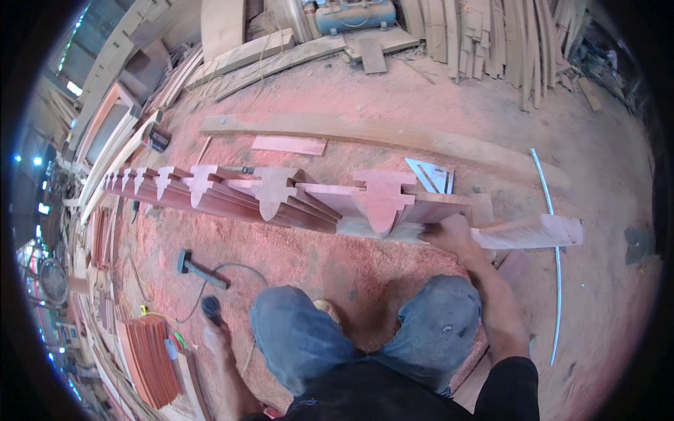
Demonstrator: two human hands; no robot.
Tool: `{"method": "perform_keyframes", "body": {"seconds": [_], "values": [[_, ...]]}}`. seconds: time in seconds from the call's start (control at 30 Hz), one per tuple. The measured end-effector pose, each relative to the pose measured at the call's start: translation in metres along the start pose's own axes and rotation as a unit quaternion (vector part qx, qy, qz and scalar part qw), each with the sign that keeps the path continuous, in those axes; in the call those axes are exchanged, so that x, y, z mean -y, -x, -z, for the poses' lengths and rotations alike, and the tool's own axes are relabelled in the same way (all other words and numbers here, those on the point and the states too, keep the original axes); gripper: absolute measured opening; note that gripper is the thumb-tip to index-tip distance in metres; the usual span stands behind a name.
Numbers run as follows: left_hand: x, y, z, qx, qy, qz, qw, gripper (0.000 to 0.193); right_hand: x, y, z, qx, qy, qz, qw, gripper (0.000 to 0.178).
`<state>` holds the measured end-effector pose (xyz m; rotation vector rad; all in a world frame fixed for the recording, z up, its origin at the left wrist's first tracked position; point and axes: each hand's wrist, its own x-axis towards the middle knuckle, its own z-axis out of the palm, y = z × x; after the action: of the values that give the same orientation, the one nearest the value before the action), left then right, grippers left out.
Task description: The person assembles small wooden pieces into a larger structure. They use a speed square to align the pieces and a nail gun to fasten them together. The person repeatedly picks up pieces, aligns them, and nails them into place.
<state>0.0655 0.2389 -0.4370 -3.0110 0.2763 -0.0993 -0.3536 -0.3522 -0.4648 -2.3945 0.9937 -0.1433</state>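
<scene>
A long reddish wooden frame (382,200) with several stepped, moulded crosspieces (274,191) runs across in front of my knees. My right hand (449,237) is closed on the reddish board (434,208) at the frame's right end, its fingertips partly hidden. Low on the left, my left hand (219,338) grips a dark, round-ended tool (210,309); most of it is too small to make out. Just beyond that hand, a dark-headed hammer (203,271) lies on the floor beside a thin cable (235,265).
Beyond the frame lie a long beam (351,129), a short plank (289,144) and a set square (430,175). A pale rod (550,210) crosses the light board (533,233) at right. Stacked reddish slats (147,361) stand left; a blue compressor (356,15) is at the back.
</scene>
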Motion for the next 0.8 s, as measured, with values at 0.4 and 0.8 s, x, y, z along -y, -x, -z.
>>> {"method": "perform_keyframes", "body": {"seconds": [0.4, 0.8], "values": [[-0.179, -0.033, 0.197, 0.053, 0.517, -0.283, 0.806, 0.044, 0.0, 0.001, -0.006, -0.038, -0.039, 0.003, 0.999, 0.045], [-0.503, 0.034, 0.32, 0.317, 0.266, -0.638, 0.65, 0.044, -0.006, -0.014, 0.015, 0.097, -0.059, -0.044, 0.993, 0.045]]}}
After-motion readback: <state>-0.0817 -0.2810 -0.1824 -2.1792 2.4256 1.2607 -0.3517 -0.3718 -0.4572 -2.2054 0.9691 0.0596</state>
